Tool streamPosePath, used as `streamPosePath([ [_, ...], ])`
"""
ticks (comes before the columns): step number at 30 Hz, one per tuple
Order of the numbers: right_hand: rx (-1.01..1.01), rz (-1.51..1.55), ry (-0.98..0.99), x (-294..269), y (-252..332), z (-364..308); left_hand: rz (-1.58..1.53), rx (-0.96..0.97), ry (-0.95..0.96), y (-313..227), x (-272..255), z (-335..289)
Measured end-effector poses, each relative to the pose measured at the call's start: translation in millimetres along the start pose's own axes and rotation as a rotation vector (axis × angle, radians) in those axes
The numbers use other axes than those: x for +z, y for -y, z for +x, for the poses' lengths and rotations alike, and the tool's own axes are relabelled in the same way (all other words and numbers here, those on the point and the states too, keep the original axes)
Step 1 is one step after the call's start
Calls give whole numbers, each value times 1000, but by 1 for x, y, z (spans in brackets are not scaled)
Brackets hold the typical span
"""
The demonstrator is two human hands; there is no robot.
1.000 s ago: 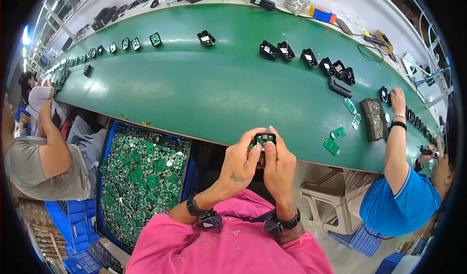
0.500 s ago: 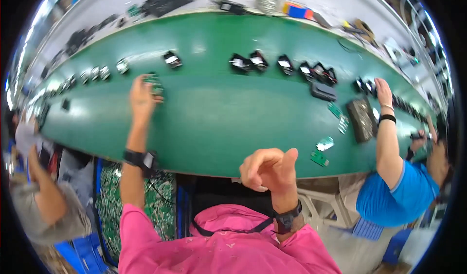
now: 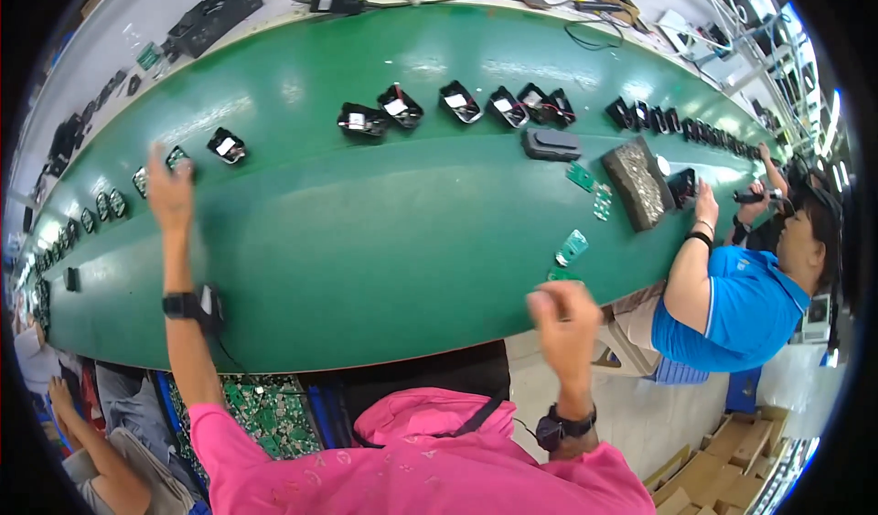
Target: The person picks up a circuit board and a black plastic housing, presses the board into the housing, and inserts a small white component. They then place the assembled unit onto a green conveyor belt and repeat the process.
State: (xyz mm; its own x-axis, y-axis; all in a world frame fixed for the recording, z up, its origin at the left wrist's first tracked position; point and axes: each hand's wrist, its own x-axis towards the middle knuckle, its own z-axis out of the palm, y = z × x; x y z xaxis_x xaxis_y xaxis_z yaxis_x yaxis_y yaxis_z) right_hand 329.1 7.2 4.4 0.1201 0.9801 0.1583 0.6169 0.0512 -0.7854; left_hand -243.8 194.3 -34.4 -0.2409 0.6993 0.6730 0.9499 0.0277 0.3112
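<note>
At upper left, the blurred left hand (image 3: 171, 193), forearm extended, partly hides a board-fitted black housing (image 3: 179, 158); whether it grips this cannot be told. Well apart, right of centre, the right hand (image 3: 569, 318) hangs half-curled, its grip indeterminable, overlapping a green circuit board (image 3: 560, 274) near the table (image 3: 384, 268) edge.

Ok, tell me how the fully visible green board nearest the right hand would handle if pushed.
The green board looks thin and flat, so probably light and stiff. Lying flat on the glossy table, it should slide rather than roll.
</note>
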Motion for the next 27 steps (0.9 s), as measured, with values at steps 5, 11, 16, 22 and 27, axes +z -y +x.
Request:
streamPosePath([
  [5,-155,-670,-316,-32,-73,-14,-51,159,370,-100,20,-13],
  [11,109,-276,-76,-36,-71,-14,-159,-150,393,-93,19,6],
  [16,-272,-436,-193,-44,-64,-22,-137,-83,256,-59,39,8],
  [22,315,282,16,-29,-48,-25,-357,78,192,-123,14,-20],
  [27,356,77,-34,8,-35,-2,-714,71,499,-250,-67,-101],
])
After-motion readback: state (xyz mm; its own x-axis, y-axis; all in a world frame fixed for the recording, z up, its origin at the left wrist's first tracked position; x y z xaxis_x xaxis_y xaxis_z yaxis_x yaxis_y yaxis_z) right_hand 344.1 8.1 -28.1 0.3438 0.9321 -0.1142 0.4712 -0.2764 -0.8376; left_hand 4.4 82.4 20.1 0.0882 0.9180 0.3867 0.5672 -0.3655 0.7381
